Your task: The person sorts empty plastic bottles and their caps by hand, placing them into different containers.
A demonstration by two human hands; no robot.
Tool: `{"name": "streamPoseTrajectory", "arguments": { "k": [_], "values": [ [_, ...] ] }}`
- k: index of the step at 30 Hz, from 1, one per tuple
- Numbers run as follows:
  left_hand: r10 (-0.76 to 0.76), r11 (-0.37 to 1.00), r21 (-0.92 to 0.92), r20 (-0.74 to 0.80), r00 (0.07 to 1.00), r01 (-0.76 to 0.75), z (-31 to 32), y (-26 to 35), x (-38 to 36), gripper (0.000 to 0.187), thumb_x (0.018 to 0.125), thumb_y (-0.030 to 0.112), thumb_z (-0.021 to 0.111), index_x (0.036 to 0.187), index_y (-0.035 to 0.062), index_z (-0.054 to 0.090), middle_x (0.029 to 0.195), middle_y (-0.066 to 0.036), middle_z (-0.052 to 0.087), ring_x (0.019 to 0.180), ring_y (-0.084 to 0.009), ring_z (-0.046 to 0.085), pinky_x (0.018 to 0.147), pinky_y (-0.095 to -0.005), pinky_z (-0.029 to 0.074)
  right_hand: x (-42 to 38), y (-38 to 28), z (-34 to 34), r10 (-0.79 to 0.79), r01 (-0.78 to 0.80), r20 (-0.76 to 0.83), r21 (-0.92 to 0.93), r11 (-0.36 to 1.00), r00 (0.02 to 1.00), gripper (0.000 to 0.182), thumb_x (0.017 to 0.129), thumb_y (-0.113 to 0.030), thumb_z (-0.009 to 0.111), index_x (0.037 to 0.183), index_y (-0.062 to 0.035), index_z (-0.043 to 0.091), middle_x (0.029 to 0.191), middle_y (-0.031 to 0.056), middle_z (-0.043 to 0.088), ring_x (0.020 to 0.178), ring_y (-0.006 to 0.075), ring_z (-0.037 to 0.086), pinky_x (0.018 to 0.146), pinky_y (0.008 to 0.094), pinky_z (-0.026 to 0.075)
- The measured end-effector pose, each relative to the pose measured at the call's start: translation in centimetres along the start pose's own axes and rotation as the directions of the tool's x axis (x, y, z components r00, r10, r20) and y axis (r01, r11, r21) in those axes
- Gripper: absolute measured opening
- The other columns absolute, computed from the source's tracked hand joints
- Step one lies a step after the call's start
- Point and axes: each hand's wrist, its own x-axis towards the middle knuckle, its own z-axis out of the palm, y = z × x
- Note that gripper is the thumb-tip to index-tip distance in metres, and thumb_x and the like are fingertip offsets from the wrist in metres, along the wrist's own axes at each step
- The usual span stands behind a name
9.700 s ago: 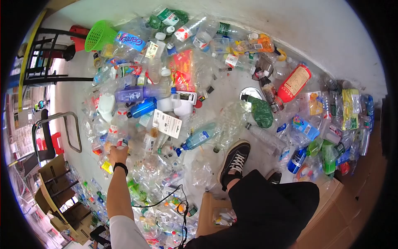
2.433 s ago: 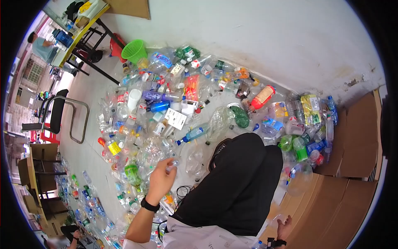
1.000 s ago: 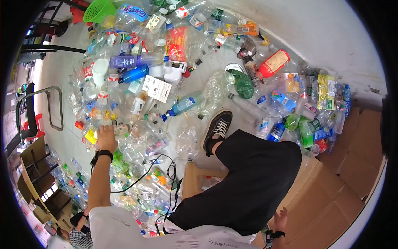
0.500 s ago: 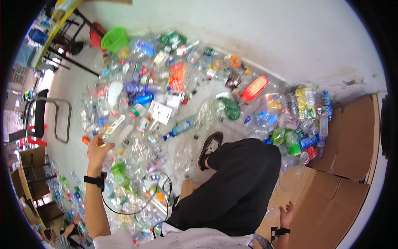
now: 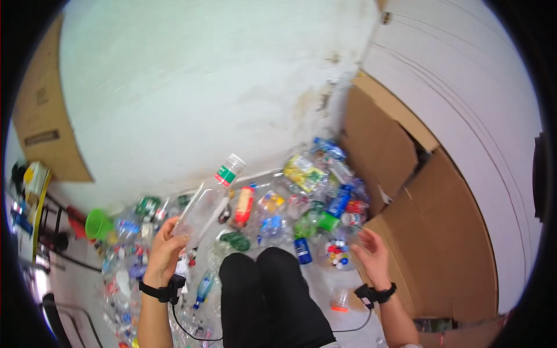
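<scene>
In my left hand (image 5: 165,250) is a clear plastic bottle (image 5: 203,206), gripped near its base and tilted with its mouth up to the right. A green label band circles it below the mouth. My right hand (image 5: 372,258) is raised at the right, thumb and fingers apart in a loose curve. Close beside its fingers stands a clear round container (image 5: 338,253) with several red, white, blue and yellow bottle caps in it. Below that, a small clear jar with an orange lid (image 5: 340,301) lies near my right wrist.
Plastic bottles (image 5: 270,223) are heaped along the white wall (image 5: 220,93). Big cardboard sheets (image 5: 444,232) stand at the right. A green basket (image 5: 100,225) is at the far left, near a table. Cables run from both wristbands; my knees are in the middle.
The view has swung right, toward the wall and cardboard. My left hand has carried the bottle over with it, and my right hand has risen to beside the container of caps.
</scene>
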Motion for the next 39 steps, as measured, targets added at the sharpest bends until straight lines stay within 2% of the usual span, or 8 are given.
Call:
{"name": "streamPoseTrajectory", "arguments": {
  "k": [4,11,14,22,28,30,34,39],
  "values": [
    [-0.046,0.998,0.05,0.191,0.98,0.037,9.5,0.4,1.9,0.052,0.078,0.001,0.068,0.128,0.002,0.054,0.115,-0.005,0.064,0.107,-0.0154,0.06,0.095,-0.0304,0.046,0.0,-3.1,0.2,0.037,-0.1,0.154,0.422,0.901,0.987,0.054,0.088,-0.016,0.079,0.135,-0.0037,0.055,0.128,0.0124,0.065,0.118,0.0185,0.061,0.099,0.0335,0.051],
    [-0.153,0.985,0.002,0.453,0.879,0.17,22.7,-5.6,-0.6,0.057,0.075,-0.003,0.071,0.129,0.0006,0.053,0.118,-0.006,0.063,0.111,-0.017,0.06,0.098,-0.0304,0.046,-1.8,-6.2,-1.8,0.057,-0.323,0.36,0.742,0.587,0.931,0.061,0.094,-0.019,0.071,0.146,-0.0039,0.043,0.144,0.0126,0.054,0.129,0.0195,0.054,0.109,0.036,0.042],
    [-0.209,0.971,0.003,0.505,0.838,0.241,26.2,-8.4,-2.4,0.058,0.075,-0.005,0.072,0.13,0.0003,0.053,0.12,-0.006,0.063,0.112,-0.0171,0.06,0.099,-0.0302,0.046,-2.5,-5.1,-2.6,0.061,-0.325,0.334,0.829,0.455,0.94,0.063,0.095,-0.023,0.071,0.147,-0.0047,0.041,0.146,0.0106,0.051,0.132,0.0195,0.051,0.11,0.0369,0.04],
    [-0.271,0.959,0.106,0.616,0.739,0.264,30.7,-14.0,-5.2,0.061,0.076,0.0,0.078,0.131,0.0027,0.053,0.125,-0.008,0.06,0.119,-0.0187,0.056,0.102,-0.0318,0.043,-4.9,-2.3,-6.0,0.236,-0.274,0.173,0.813,0.514,0.956,0.051,0.092,-0.022,0.075,0.135,-0.006,0.053,0.127,0.0043,0.063,0.117,0.0131,0.058,0.1,0.033,0.045],
    [-0.09,0.833,0.47,0.638,0.765,-0.294,31.2,-14.7,-5.2,0.071,0.079,0.017,0.084,0.141,0.0093,0.05,0.125,-0.011,0.059,0.114,-0.0206,0.058,0.094,-0.0314,0.047,-7.4,0.8,-8.4,0.211,-0.173,-0.096,0.308,0.935,0.973,0.06,0.078,-0.03,0.087,0.127,-0.0051,0.061,0.119,0.0072,0.064,0.111,0.0174,0.06,0.095,0.0345,0.048],
    [-0.006,0.838,0.403,0.682,0.732,-0.368,32.3,-12.9,-5.5,0.068,0.08,0.018,0.082,0.14,0.0066,0.051,0.123,-0.011,0.059,0.109,-0.0218,0.061,0.087,-0.0314,0.049,-8.5,1.7,-9.1,0.155,-0.183,-0.137,-0.224,0.957,0.978,0.069,0.072,-0.032,0.09,0.127,-0.0015,0.061,0.112,0.0088,0.064,0.107,0.0225,0.061,0.094,0.0355,0.048],
    [0.225,0.656,0.293,0.804,0.551,-0.696,33.5,-12.9,-5.8,0.057,0.086,0.015,0.076,0.138,0.0063,0.054,0.121,-0.014,0.058,0.094,-0.0214,0.061,0.078,-0.032,0.052,-10.8,4.2,-9.1,0.061,-0.103,-0.116,-0.399,0.911,0.991,0.068,0.07,-0.031,0.091,0.124,-0.0021,0.063,0.107,0.0129,0.061,0.103,0.0287,0.06,0.09,0.0366,0.049],
    [0.237,0.385,0.287,0.888,0.394,-0.877,34.2,-13.4,-6.1,0.05,0.091,0.023,0.069,0.136,0.0039,0.055,0.116,-0.016,0.059,0.099,-0.0309,0.061,0.081,-0.0394,0.051,-12.6,5.5,-9.9,-0.035,0.016,-0.034,-0.439,0.898,0.999,0.064,0.069,-0.034,0.088,0.122,-0.0056,0.066,0.1,0.013,0.064,0.097,0.0313,0.061,0.086,0.0405,0.048]
  ]
}}
